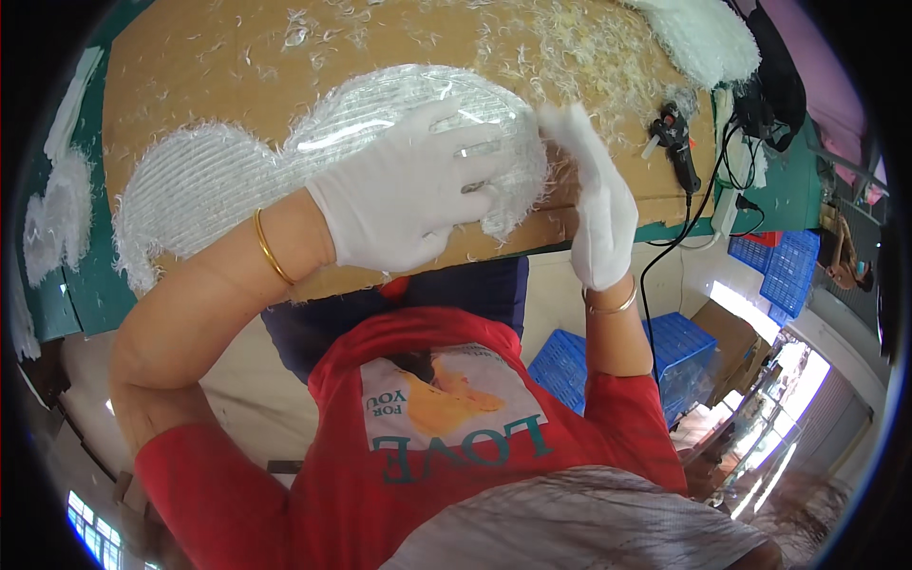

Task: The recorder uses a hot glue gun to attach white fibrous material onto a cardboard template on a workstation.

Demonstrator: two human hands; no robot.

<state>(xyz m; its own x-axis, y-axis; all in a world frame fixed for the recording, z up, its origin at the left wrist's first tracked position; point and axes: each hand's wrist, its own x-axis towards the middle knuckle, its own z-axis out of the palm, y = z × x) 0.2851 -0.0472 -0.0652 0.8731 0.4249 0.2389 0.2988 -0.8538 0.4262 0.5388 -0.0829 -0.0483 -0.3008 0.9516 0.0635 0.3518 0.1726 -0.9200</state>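
Note:
A white, wing-like piece (204, 180) with ribbed, shiny rows and a fringed edge lies on a brown cardboard sheet (214, 62). My left hand (404, 185), in a white glove, rests flat on the right part of this piece with its fingers spread. Beside the piece's right end, my right hand (603, 209), gloved too, stands on edge with its fingers stretched out toward the far side. The right fingertips are close to the fringe; whether they touch it I cannot tell. Nothing shows in either hand.
Right of my right hand lies a black glue gun (676, 147), its black cord (649, 294) running off the table edge. White fluff scraps (560, 43) litter the cardboard. Another fluffy white piece (708, 47) sits at the far right. Blue crates (679, 347) stand on the floor at right.

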